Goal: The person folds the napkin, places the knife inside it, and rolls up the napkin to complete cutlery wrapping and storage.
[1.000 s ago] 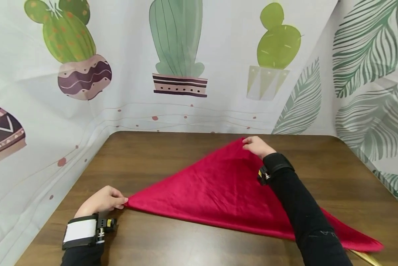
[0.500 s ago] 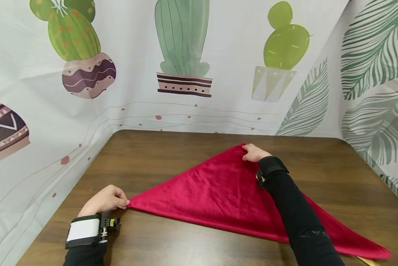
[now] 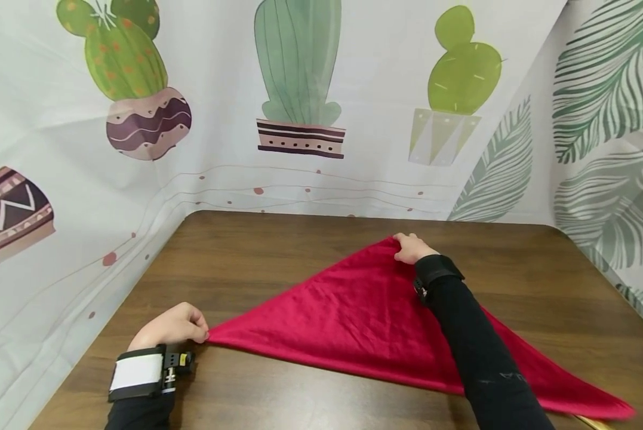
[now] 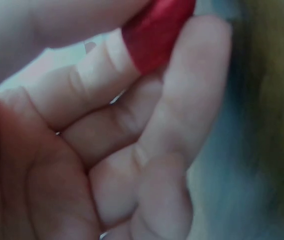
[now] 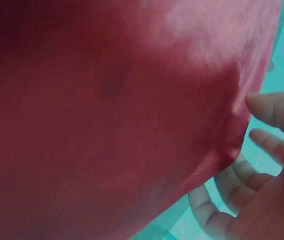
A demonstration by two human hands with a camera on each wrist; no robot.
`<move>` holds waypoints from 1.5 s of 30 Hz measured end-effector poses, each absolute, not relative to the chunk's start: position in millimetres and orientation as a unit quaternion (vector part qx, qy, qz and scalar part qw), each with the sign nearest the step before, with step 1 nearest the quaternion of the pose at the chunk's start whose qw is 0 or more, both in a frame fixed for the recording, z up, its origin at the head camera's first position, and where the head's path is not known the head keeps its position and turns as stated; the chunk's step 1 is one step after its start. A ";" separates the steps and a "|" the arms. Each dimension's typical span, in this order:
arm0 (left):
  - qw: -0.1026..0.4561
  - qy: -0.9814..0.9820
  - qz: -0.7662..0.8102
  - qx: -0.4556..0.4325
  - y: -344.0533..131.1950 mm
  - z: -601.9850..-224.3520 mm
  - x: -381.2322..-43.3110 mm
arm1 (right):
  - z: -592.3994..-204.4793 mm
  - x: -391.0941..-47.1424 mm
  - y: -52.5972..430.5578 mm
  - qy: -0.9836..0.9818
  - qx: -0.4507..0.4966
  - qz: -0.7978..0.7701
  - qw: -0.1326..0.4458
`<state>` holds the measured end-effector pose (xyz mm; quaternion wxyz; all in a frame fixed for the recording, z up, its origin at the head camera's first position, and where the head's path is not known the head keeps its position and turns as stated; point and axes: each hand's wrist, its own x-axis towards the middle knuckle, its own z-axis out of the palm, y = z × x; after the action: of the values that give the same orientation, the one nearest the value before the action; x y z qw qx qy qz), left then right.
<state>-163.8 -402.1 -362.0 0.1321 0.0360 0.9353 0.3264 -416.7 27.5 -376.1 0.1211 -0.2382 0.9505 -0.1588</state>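
Observation:
A red satiny cloth [image 3: 342, 322] lies in a broad triangle on the wooden table. My left hand [image 3: 171, 327] pinches its left corner; in the left wrist view a bit of the red cloth [image 4: 156, 37] shows between the fingers, with the other fingers curled below. At the far corner, my right hand [image 3: 412, 248] holds the cloth's edge. The right wrist view has the thumb [image 5: 274, 111] at the front of that edge, while some fingertips go out of sight behind it. My right forearm covers part of the cloth.
The brown wooden table [image 3: 246, 251] extends around the cloth. A gold-coloured strip [image 3: 592, 423] shows under the cloth's right end. Behind the table hangs a white curtain [image 3: 375, 71] printed with cacti and leaves.
My right hand has drawn the far corner slightly nearer to me. My left hand stays at the left corner. The head view has shifted a little.

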 end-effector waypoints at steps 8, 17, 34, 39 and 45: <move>0.132 0.936 0.323 0.039 -387.1 -360.0 -169.4 | -370.3 -395.7 89.0 0.942 -0.233 -0.197 0.140; 0.152 0.937 0.306 0.067 -386.5 -356.6 -169.8 | -389.0 -358.6 179.8 0.903 -0.305 -0.270 0.138; 0.174 0.944 0.255 0.113 -398.8 -360.2 -166.0 | -382.6 -201.3 287.0 0.940 -0.262 -0.207 0.075; 0.148 0.955 0.228 0.117 -400.0 -363.3 -159.0 | -388.8 -187.0 298.5 0.967 -0.182 -0.174 0.037; 0.120 0.958 0.220 0.142 -400.4 -365.8 -156.2 | -384.9 -186.8 302.6 0.953 -0.109 -0.264 0.098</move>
<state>-156.2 -400.4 -365.8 0.1203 0.1415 0.9575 0.2205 -186.8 302.6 -384.9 0.0982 -0.1094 0.9533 -0.2640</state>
